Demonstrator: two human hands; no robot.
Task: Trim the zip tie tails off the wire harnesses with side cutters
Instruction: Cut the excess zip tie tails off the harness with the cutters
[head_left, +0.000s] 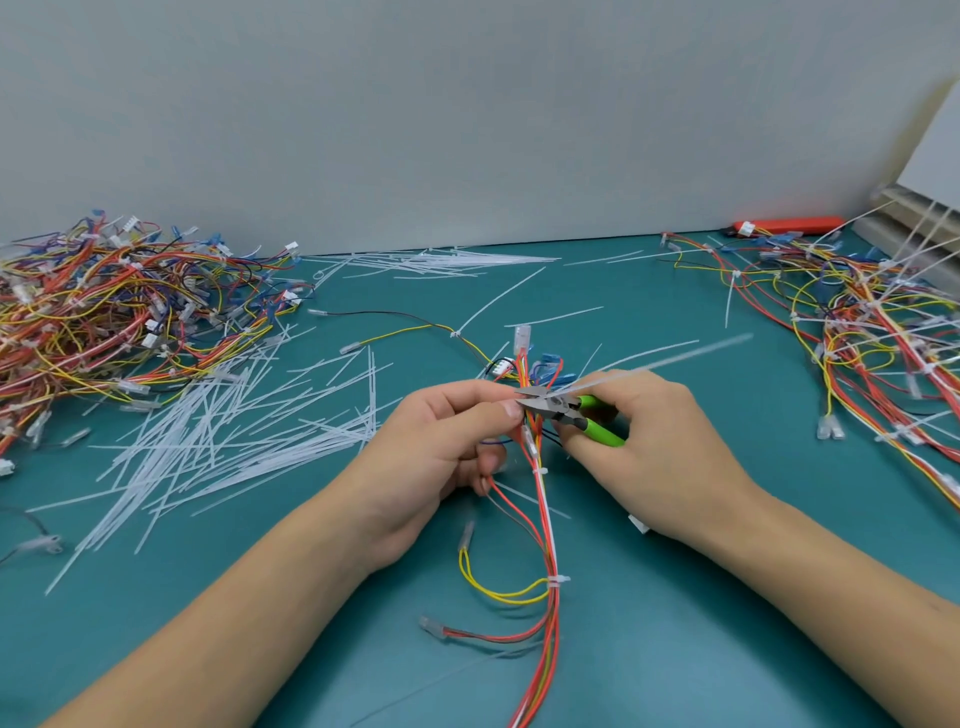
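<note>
Both hands are seen at centre frame above a teal worktop (727, 597); the left hand (447, 447) is closed in a pinch on the wire harness (545, 519) just beside the tie being cut, while the right hand (660, 447) is wrapped around the green handles of the side cutters (566, 408), whose jaws appear closed or nearly closed at the base of a zip tie tail (675, 353); that tail is shown running up and right from the blades. The harness is draped from the centre down to the lower edge of the frame, with small trimmed ties visible along it. A heap of harnesses (104, 312) is piled at the upper left; another bundle (872, 332), tails uncut, is spread at the right edge; cut tails (234, 441) are scattered left of centre. An orange tool (789, 225) is lying at the upper right by the wall.

The harness is judged light and limp, so it is best held close to the tie head, where the bundle is stiffened; the tail is judged thin, springy and liable to fly when severed; the insulation is judged soft and easily nicked, so the blades are best laid flush on the tie head, clear of the wires.
</note>
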